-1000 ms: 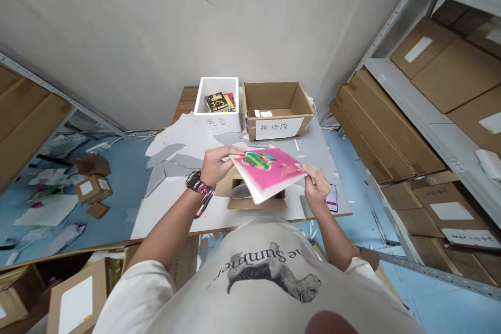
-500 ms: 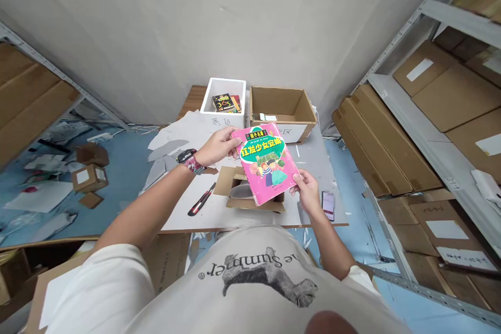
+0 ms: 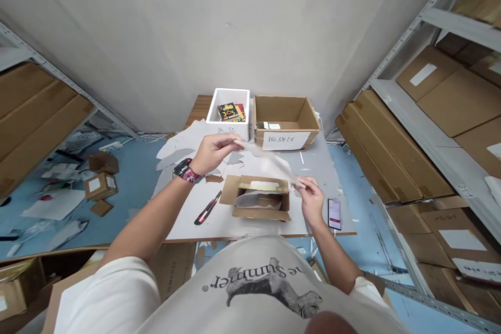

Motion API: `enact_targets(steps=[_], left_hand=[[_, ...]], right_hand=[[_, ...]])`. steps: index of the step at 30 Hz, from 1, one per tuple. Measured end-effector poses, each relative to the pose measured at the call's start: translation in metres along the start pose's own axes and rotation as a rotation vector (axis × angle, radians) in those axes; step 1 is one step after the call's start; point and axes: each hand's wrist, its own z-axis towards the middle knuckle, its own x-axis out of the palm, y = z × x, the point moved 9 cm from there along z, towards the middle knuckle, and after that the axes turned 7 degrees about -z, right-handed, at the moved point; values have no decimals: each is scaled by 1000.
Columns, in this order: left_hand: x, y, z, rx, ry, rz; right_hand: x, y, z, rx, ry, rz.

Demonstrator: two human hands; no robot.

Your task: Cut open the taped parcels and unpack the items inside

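Observation:
Both hands hold a thin book (image 3: 270, 156), seen nearly edge-on and blurred, above the table. My left hand (image 3: 217, 152) pinches its upper left end, and my right hand (image 3: 310, 194) grips its lower right end. Below the book an open cardboard box (image 3: 261, 213) stands near the table's front edge, with greyish wrapping inside. A red and black utility knife (image 3: 207, 209) lies left of this box. To the right of my right hand lies a phone (image 3: 334, 214) with its screen lit.
At the table's back stand a white foam box (image 3: 228, 128) holding books and a larger labelled cardboard box (image 3: 307, 141). Torn paper covers part of the table (image 3: 188, 219). Shelves (image 3: 442, 115) with cartons rise on both sides, and scraps litter the floor at left.
The book has turned from showing its pink front cover to nearly edge-on, still between both hands. The camera view has shifted slightly, so the table sits lower in the picture.

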Motion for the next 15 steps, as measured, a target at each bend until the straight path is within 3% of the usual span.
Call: enact_targets(steps=[4,8,11,15], left_hand=[[-9,-7,-13,79,6,15],[-20,20,-20,73,14,-18],[-36,57,-18,-7,-32,-97],[-46,121,-23,-301,-64,-187]], right_hand=[[2,38,-3,-329,-130,-236],[16,51,-1,-365,-135,-287],[38,41,8,-183,-10,-269],[82,-10,7,266,262,-137]])
